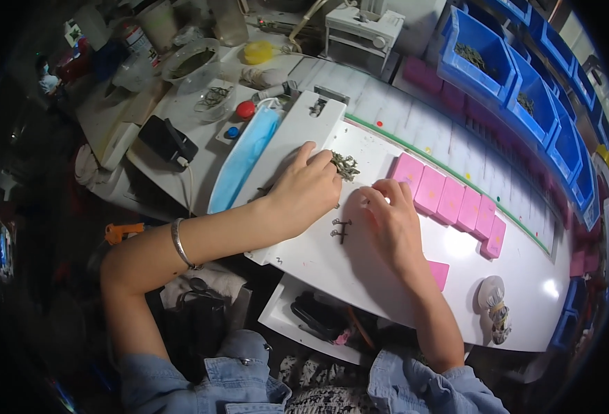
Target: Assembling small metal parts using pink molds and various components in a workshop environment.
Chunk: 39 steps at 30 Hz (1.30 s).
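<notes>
- Two groups of thin, dark, wiry pieces lie on our smooth white work surface (pixel 401 297); we take the loose pieces (pixel 341 231) as clock centre.
- At 12 o'clock, the heaped pile (pixel 346 165) is tangled and irregular.
- Between 10 and 11 o'clock, our left hand (pixel 303 185) bends its fingers at the pile's edge, hiding part of it; we cannot tell whether it grips a piece.
- Near 3 o'clock, our right hand (pixel 391 217) curls thumb and forefinger narrowly; we cannot tell whether anything is pinched between them.
- Beyond it, a row of pink rectangular blocks (pixel 449 200) sits beside a narrow green strip (pixel 456 174).
- At 4 o'clock, our right forearm partly covers a flat pink piece (pixel 440 274); farther out rests a clear pouch (pixel 492 295) with a crumpled end.
- At 11 o'clock, a raised white block (pixel 310 131) bounds the space, with a light-blue sheet (pixel 248 159) alongside.
- Near 1 o'clock, glossy blue bins (pixel 475 79) hold dark pieces.
- At 7 o'clock, a drawer (pixel 277 307) stands open.
</notes>
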Tool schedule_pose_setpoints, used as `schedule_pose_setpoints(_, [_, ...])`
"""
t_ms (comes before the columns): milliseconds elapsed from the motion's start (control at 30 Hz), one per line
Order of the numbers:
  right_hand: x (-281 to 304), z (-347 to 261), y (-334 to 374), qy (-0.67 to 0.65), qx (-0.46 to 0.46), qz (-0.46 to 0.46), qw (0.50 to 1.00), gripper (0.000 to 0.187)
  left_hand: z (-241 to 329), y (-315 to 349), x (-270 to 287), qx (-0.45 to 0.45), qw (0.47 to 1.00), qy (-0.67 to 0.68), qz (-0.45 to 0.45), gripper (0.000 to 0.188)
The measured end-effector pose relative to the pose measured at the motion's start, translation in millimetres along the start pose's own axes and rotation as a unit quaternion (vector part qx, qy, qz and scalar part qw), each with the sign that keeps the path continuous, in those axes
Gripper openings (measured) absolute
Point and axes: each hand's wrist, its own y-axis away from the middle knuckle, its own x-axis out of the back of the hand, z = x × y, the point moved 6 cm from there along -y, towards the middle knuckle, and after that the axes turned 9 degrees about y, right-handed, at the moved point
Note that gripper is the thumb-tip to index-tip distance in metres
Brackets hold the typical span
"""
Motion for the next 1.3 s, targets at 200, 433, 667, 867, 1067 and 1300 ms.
schedule_pose_setpoints(200, [4,-1,-1,0.052,0.022,0.044,0.997,0.029,5,-2,-2,0.006,0.999,-0.042,-0.02,0.017])
schedule_pose_setpoints(433, [-3,3,2,0.016,-0.006,0.007,1.0,0.02,5,-2,1,0.004,1.0,0.003,0.024,0.013])
schedule_pose_setpoints(667, [0,3,4,0.025,0.011,0.04,0.999,0.022,5,-2,5,-0.001,0.999,0.038,0.035,0.014])
schedule_pose_setpoints(867, [-1,7,6,0.054,-0.013,0.022,0.998,0.025,8,-2,4,0.002,0.993,0.115,0.032,0.018])
schedule_pose_setpoints(1067, [7,21,8,-0.151,-0.113,0.044,0.981,0.018,7,-6,11,0.032,0.984,0.168,0.05,0.021])
schedule_pose_setpoints(1300, [-15,43,18,-0.659,-0.343,-0.066,0.666,0.017,4,-25,42,0.099,0.902,0.394,0.145,0.022])
